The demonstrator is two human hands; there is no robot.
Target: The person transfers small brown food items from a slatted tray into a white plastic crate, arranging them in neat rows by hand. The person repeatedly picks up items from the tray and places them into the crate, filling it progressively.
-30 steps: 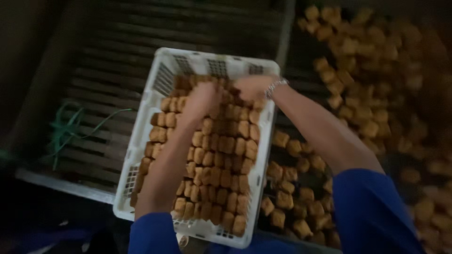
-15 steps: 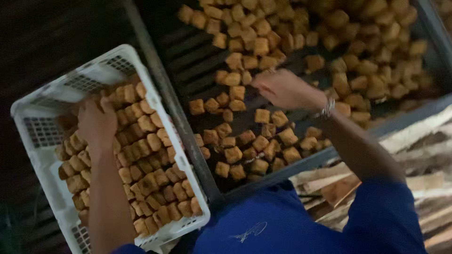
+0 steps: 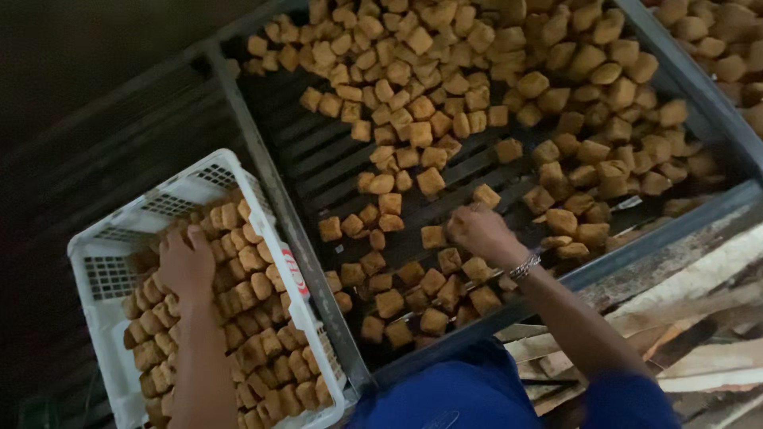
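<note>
the right hand curls down over brown cubes on the rack, whether gripping any i cannot tell, while the left hand lies flat and open on cubes packed in the crate beside the rack.

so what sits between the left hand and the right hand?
In the head view: the white crate's right rim, then the tray's grey metal edge rail, then scattered fried cubes on the slatted tray, between left hand and right hand.
</note>
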